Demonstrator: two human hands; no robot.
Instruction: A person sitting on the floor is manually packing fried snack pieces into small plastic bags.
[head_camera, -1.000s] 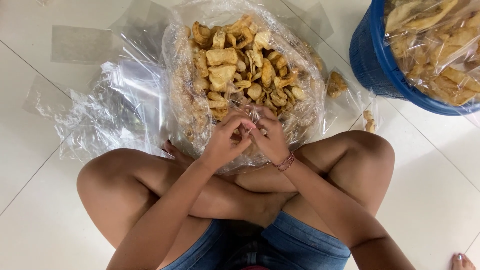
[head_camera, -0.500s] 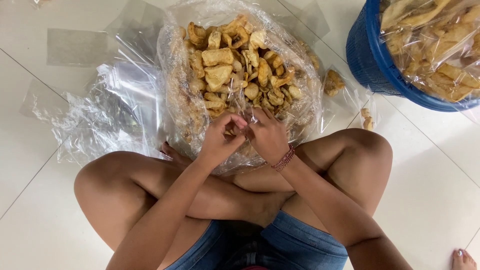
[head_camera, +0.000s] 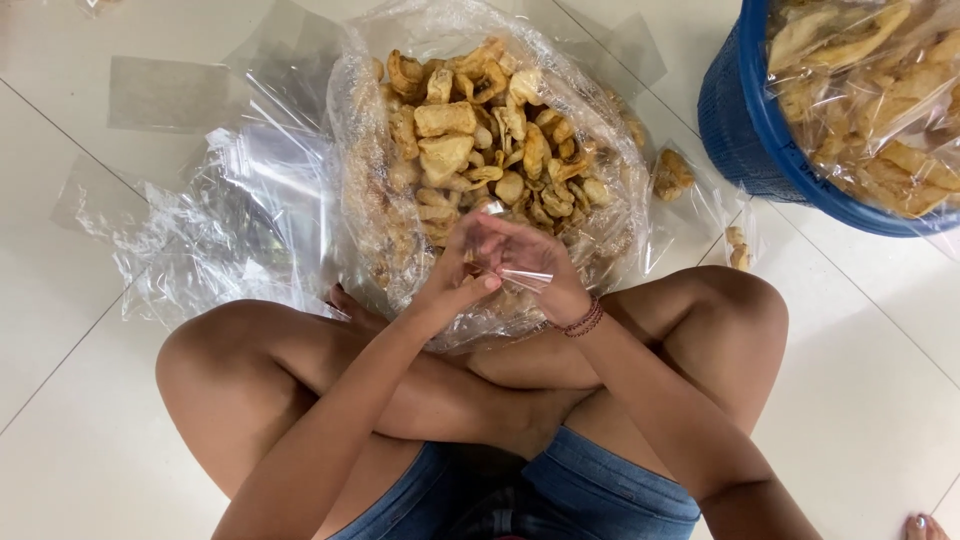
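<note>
Though glare blurs it, both hands' grip (head_camera: 497, 262) pinches a small clear bag (head_camera: 524, 277).

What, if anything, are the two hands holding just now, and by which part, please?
Both the left hand and the right hand pinch a small clear plastic bag at its top edge, above the big bag of fried snacks.

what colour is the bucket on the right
The bucket is blue, seen in the head view.
</note>
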